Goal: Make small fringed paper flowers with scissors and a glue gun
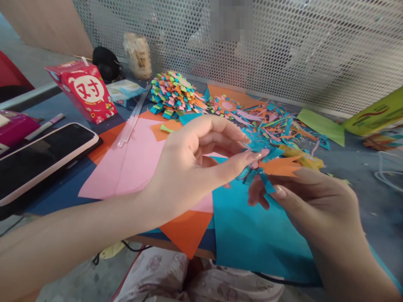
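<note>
Above the blue paper sheet (pixel 252 235), my left hand (pixel 201 155) pinches a small paper flower (pixel 256 161) with fringed blue, pink and orange strips. My right hand (pixel 317 201) is closed on the flower's other side, with its thumb on a blue strip and an orange fringed piece (pixel 281 166) lying along its fingers. Part of the flower is hidden behind my left fingers. Farther back stand a rounded, many-coloured bundle of paper fringe (pixel 174 94) and a flat pink-and-orange paper flower (pixel 225 105).
Paper scraps (pixel 277 121) lie behind my hands. Pink sheets (pixel 135 159) and an orange sheet (pixel 189 228) overlap at the table's front edge. To the left are a phone (pixel 47 155), a red drink carton (pixel 85 90) and clear sticks (pixel 130 126). A perforated metal panel (pixel 283 54) rises behind.
</note>
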{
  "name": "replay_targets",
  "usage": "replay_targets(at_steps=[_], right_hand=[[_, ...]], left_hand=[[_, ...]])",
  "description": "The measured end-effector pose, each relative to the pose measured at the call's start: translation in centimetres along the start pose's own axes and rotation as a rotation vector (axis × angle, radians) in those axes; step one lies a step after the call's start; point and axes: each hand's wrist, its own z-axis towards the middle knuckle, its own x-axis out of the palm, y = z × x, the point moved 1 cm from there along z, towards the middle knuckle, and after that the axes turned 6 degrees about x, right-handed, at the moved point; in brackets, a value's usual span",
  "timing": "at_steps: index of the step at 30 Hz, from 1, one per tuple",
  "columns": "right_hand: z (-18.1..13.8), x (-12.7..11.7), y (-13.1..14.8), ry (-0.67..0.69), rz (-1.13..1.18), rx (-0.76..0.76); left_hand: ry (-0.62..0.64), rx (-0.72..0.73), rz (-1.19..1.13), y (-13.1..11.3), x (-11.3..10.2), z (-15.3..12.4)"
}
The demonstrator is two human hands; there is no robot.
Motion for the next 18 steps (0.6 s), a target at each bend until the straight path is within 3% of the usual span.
replay_targets(at_steps=[18], right_hand=[[0.12,0.67,0.72,-0.115,-0.028,-0.008]], left_hand=[[0.021,-0.022,-0.008,-0.02,0.08,-0.18]])
